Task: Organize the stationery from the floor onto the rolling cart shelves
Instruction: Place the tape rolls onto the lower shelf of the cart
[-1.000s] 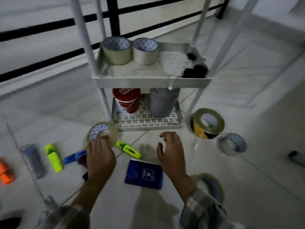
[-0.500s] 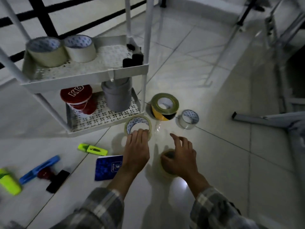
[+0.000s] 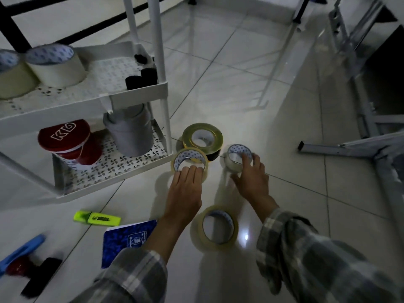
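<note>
hands (image 3: 185,186) on two tape rolls (image 3: 189,159)

Two tape rolls (image 3: 54,64) sit on the cart's upper shelf (image 3: 87,110), a tub (image 3: 65,141) and canister (image 3: 131,132) on the lower shelf (image 3: 113,178). Four more rolls (image 3: 215,228) lie on the floor (image 3: 240,84) to its right, a notebook (image 3: 129,239) in front.

Dim room, glossy white floor tiles (image 3: 240,84), black railing (image 3: 13,29) behind, grey metal frame (image 3: 349,147) right.
</note>
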